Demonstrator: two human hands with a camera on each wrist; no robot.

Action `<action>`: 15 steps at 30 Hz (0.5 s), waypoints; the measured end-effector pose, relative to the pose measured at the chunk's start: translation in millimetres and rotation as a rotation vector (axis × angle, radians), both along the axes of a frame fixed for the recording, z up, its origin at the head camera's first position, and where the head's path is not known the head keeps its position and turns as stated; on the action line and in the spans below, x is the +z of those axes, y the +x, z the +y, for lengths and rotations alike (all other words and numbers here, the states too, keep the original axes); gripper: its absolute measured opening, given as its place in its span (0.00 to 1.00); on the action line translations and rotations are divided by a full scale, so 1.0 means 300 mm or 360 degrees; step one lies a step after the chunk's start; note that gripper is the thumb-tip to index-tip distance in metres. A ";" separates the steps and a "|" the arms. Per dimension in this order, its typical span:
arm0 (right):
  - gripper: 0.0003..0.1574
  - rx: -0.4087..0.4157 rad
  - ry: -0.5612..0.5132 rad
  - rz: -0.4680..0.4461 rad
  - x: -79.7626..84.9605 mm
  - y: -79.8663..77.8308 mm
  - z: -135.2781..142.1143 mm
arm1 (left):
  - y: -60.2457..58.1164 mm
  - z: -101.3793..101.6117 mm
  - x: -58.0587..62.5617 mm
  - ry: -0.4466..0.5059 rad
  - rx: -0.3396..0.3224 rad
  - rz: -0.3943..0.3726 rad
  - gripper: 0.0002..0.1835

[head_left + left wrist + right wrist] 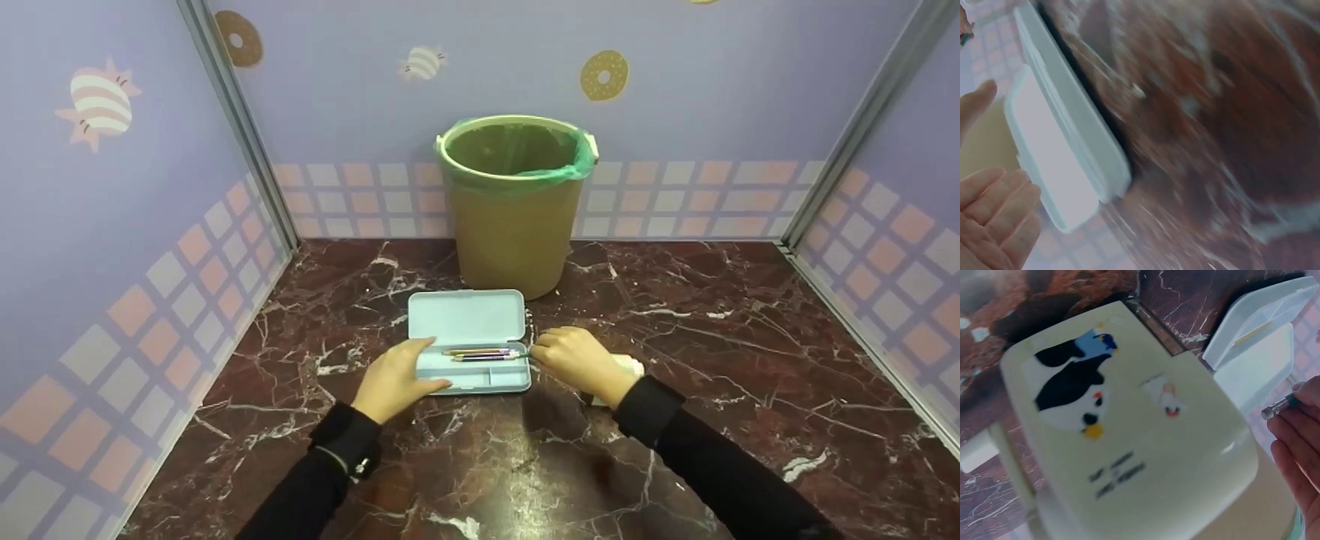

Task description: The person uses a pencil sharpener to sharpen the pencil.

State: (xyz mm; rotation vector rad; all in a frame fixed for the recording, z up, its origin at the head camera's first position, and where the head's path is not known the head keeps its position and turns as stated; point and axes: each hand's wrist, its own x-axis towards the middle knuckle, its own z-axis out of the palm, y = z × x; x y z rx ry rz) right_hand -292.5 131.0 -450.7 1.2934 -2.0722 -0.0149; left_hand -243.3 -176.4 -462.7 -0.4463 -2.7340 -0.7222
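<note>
A light blue pencil case [466, 318] lies with its lid up, and several pencils [484, 354] rest inside it. At the case's left end is my left hand [394, 379], thumb and fingers spread apart and straight, as the left wrist view [999, 219] also shows. My right hand [571, 356], at the right end of the case, pinches a dark green pencil [1282, 406] between thumb and fingers; its metal-capped end pokes out. Under my right wrist stands a cream pencil sharpener [1145, 433] with penguin pictures and a crank at its side, mostly hidden by the arm in the head view.
Behind the case stands a tan bin [517, 232] lined with a green bag [574, 166]. Small crumbs lie on the dark red marble table [480, 465] near the bin. Patterned panels [360, 90] wall in the table at the back and both sides.
</note>
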 end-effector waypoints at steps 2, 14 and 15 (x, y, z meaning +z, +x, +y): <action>0.08 -0.0005 0.0045 -0.0001 -0.005 -0.010 -0.015 | -0.006 -0.028 -0.007 -0.0028 0.0022 -0.0049 0.40; 0.12 -0.0117 0.0218 0.0008 -0.040 -0.051 -0.121 | -0.069 -0.102 -0.039 -0.0111 0.0024 -0.0363 0.44; 0.13 -0.0124 0.0224 0.0004 -0.041 -0.053 -0.128 | -0.077 -0.103 -0.041 -0.0118 0.0020 -0.0370 0.44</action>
